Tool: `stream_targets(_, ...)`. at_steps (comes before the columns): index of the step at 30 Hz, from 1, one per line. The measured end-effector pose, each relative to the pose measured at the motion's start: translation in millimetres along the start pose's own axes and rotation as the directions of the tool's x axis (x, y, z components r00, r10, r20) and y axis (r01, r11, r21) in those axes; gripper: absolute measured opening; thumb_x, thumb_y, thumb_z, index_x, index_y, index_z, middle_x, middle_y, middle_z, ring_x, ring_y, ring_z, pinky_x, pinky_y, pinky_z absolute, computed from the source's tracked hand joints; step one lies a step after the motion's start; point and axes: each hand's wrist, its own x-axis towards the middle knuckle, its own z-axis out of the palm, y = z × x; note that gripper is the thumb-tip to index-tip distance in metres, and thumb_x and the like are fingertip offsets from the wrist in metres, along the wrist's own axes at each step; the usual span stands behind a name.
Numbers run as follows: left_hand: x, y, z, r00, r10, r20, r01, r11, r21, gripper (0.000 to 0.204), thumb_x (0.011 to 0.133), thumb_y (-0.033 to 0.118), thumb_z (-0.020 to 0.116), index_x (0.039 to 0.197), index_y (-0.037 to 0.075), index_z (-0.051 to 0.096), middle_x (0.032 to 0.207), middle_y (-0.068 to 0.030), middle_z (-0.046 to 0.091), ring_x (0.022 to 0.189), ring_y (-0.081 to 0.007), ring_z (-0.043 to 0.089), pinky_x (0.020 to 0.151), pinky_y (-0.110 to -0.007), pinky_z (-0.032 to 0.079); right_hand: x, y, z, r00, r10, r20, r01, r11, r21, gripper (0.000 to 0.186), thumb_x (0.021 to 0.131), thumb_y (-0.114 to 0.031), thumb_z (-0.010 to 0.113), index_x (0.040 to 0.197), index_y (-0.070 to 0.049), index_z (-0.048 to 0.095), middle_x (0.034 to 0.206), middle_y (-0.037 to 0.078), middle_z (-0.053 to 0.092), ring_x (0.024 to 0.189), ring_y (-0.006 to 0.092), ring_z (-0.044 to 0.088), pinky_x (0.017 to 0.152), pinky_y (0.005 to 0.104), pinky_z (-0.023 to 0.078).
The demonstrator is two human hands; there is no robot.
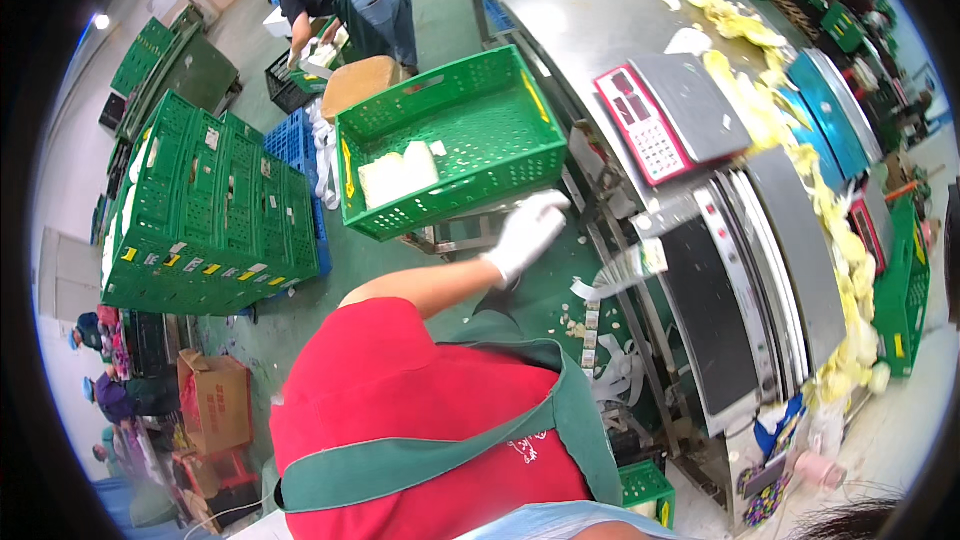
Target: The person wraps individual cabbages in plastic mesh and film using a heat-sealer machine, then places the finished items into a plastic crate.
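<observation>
Your left hand [527, 232], in a white glove, reaches out beside the near right corner of the green plastic crate [455, 140]; its fingers look loosely curled around nothing, not quite touching the rim. Your right hand is out of view. The crate sits tilted on a low stand just left of the steel tabletop [590, 10], with a pale wrapped block [398, 178] lying in its near left corner. Judged from its lattice walls, the crate should be stiff and fairly light, so take it by the thick top rim. Right of the crate, a weighing scale [665, 110] stands on the tabletop among yellow leaf scraps [760, 105].
</observation>
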Motion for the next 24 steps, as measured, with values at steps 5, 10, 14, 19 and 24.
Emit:
stream_targets(5, 136, -156, -193, 0.754, -0.328, -0.568, 0.514, 0.834, 0.201, 0.041, 0.083, 0.037, 0.063, 0.098, -0.001, 0.065, 0.102, -0.0257, 0.065, 0.096, -0.0378, 0.063, 0.082, -0.046, 0.049, -51, -93, 25, 0.953, -0.302, 0.004, 0.302, 0.953, 0.004, 0.041, 0.089, -0.013, 0.053, 0.126, 0.004, 0.056, 0.122, 0.021, 0.06, 0.108, 0.0352, 0.058, 0.097, 0.0432, 0.045)
stream_targets(10, 223, -395, -268, 0.809, -0.079, -0.583, 0.379, 0.828, 0.414, 0.031, 0.089, 0.021, 0.05, 0.079, -0.001, 0.068, 0.086, -0.0292, 0.066, 0.083, -0.0444, 0.065, 0.074, -0.049, 0.052, -189, -279, -4, 0.846, -0.487, 0.215, 0.492, 0.87, 0.034, 0.036, 0.098, -0.017, 0.046, 0.128, 0.003, 0.053, 0.127, 0.022, 0.05, 0.102, 0.032, 0.052, 0.089, 0.04, 0.043)
stream_targets(14, 175, -384, -206, 0.729, -0.168, -0.664, 0.663, 0.415, 0.623, 0.083, 0.082, 0.041, 0.069, 0.15, 0.01, 0.034, 0.149, -0.0132, 0.041, 0.135, -0.0317, 0.04, 0.111, -0.042, 0.032, -254, -363, -16, 0.845, -0.425, 0.325, 0.403, 0.905, 0.136, 0.038, 0.099, -0.015, 0.046, 0.133, 0.001, 0.046, 0.133, 0.017, 0.039, 0.099, 0.0262, 0.049, 0.086, 0.0374, 0.044)
stream_targets(19, 195, -335, -212, 0.457, -0.604, -0.653, 0.864, 0.474, 0.167, 0.077, 0.089, 0.053, 0.058, 0.15, 0.013, 0.033, 0.151, -0.0111, 0.039, 0.137, -0.0317, 0.038, 0.114, -0.042, 0.03, -259, -355, -6, 0.813, -0.359, 0.458, 0.356, 0.93, 0.096, 0.036, 0.097, -0.014, 0.05, 0.132, -0.005, 0.047, 0.135, 0.012, 0.038, 0.102, 0.0214, 0.052, 0.08, 0.035, 0.049)
stream_targets(24, 192, -320, -243, 0.659, -0.481, -0.578, 0.636, 0.767, 0.086, 0.052, 0.103, 0.044, 0.036, 0.141, 0.01, 0.046, 0.139, -0.0134, 0.054, 0.129, -0.032, 0.05, 0.109, -0.049, 0.039, -284, -388, 11, 0.798, -0.393, 0.458, 0.356, 0.919, 0.168, 0.037, 0.096, -0.014, 0.051, 0.131, -0.002, 0.046, 0.128, 0.01, 0.04, 0.1, 0.0193, 0.054, 0.077, 0.0307, 0.05)
